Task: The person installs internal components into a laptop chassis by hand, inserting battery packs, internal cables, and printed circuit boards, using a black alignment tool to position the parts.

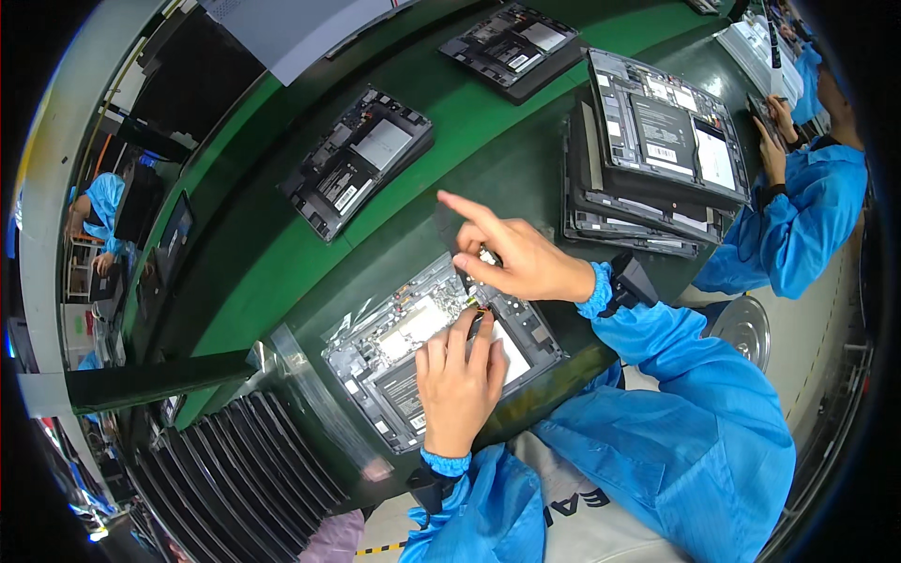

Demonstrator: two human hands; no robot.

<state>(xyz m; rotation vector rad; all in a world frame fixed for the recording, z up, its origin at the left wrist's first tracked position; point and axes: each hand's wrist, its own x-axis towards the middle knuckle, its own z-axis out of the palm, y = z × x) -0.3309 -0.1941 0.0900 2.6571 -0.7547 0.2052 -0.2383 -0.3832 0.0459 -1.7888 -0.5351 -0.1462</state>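
Electronics workshop, opened laptops [408, 328], green bench [460, 145]

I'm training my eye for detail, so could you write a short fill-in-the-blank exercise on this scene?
1. The right hand comes out of a sleeve coloured ____.
2. In the picture, the stack of opened devices stands to the ____ of the opened device under the left hand.
3. The bench is ____ in colour.

Missing words: blue; right; green.
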